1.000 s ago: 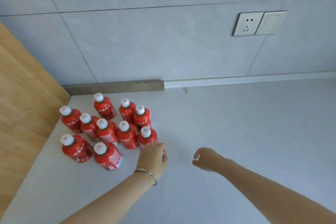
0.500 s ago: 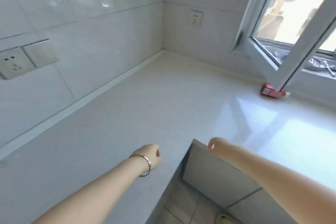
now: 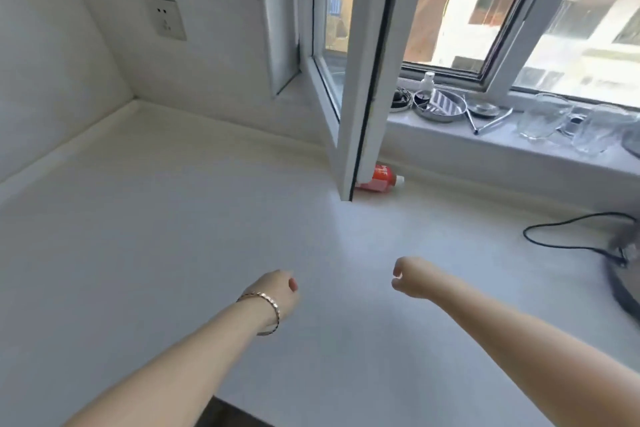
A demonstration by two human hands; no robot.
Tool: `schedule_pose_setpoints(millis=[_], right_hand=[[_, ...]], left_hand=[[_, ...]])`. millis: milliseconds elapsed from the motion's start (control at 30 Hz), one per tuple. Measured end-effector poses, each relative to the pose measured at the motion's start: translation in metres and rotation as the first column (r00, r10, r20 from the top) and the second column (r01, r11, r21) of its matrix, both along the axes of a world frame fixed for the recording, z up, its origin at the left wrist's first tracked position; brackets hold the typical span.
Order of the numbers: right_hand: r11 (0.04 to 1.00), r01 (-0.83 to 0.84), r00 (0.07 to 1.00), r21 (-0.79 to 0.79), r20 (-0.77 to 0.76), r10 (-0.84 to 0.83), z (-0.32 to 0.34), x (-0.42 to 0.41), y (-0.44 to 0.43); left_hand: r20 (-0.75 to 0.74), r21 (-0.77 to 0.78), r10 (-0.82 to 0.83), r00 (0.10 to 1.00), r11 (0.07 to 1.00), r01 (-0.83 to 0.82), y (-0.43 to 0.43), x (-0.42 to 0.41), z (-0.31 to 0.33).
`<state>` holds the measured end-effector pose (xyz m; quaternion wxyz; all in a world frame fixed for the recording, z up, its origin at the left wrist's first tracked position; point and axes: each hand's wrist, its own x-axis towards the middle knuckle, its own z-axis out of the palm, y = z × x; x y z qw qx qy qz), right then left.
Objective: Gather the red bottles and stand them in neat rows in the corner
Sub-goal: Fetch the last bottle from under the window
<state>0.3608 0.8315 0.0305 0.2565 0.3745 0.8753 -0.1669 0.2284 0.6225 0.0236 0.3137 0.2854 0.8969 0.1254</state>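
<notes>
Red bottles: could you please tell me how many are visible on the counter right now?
1. A single red bottle lies on its side on the countertop, below the sill, partly hidden behind the open window frame. More could be concealed behind that frame.

Both arms reach forward. The left hand is curled loosely, with a bracelet on its wrist. The right hand, beside it, is curled too. Both hold nothing.

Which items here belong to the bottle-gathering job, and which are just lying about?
Belongs to the job:
- red plastic bottle with white cap, lying on its side behind the open window sash

Just lying about:
- round metal dish
- clear glass cups
- black power cord
- white wall socket
</notes>
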Motion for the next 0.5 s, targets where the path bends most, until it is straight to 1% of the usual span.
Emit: schedule_pose_setpoints(millis=[133, 200, 300, 433, 500], right_hand=[[1.000, 0.018, 1.000, -0.014, -0.005, -0.018, -0.010, -0.021, 0.076], [0.999, 0.031, 0.998, -0.027, -0.048, -0.032, -0.017, -0.038, 0.108], [1.000, 0.030, 0.992, -0.007, -0.122, -0.031, -0.022, -0.066, 0.146], [0.994, 0.073, 0.976, 0.080, -0.212, -0.054, -0.027, -0.103, 0.180], [0.995, 0.080, 0.970, 0.060, -0.235, -0.064, -0.030, -0.120, 0.192]], left_hand=[[-0.001, -0.011, 0.020, 1.000, 1.000, -0.020, 0.060, -0.007, -0.012], [-0.001, -0.025, 0.052, 0.999, 0.998, -0.052, 0.077, -0.011, -0.019], [0.005, -0.070, 0.087, 0.996, 0.994, -0.087, 0.090, -0.017, -0.029], [0.039, -0.097, 0.137, 0.990, 0.986, -0.133, 0.093, -0.021, -0.037], [0.039, -0.097, 0.153, 0.987, 0.984, -0.149, 0.094, -0.028, -0.037]])
